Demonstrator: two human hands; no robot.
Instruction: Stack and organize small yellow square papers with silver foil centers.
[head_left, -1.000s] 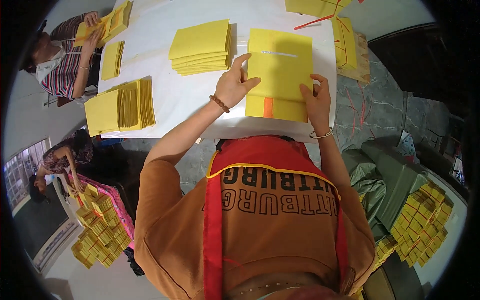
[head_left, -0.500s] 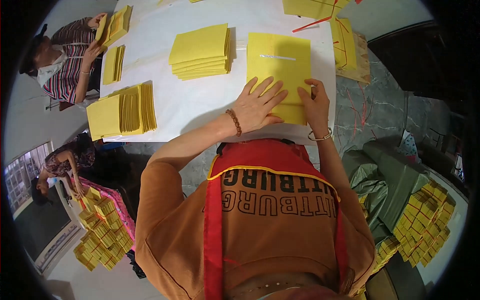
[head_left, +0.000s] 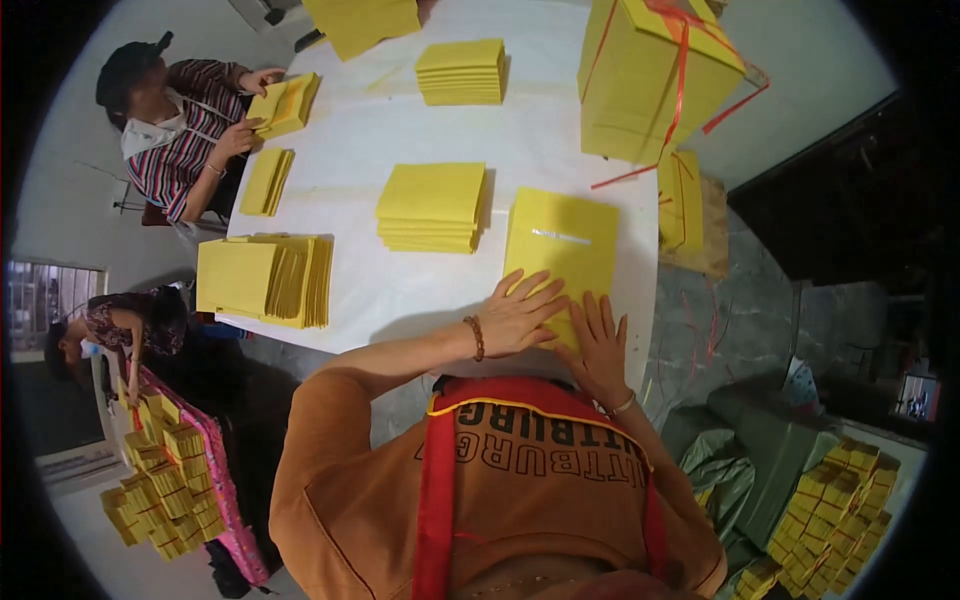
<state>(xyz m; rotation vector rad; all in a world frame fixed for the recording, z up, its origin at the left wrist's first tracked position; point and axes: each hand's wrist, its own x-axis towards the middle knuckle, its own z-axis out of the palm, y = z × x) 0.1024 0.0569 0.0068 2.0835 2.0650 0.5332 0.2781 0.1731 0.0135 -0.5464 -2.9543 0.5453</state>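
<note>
A yellow sheet (head_left: 562, 245) lies flat at the table's (head_left: 400, 290) near right edge. The left hand (head_left: 515, 315) and right hand (head_left: 598, 345) press on its near end, fingers spread, gripping nothing. Just left sits a paper stack (head_left: 432, 207), with bare white tabletop between; a tied yellow bundle (head_left: 650, 75) stands farther off.

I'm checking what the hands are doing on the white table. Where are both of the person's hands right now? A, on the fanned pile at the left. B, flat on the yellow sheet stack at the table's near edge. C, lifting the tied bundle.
B: the left hand and right hand lie palm down on the yellow sheet stack, fingers spread.
</note>
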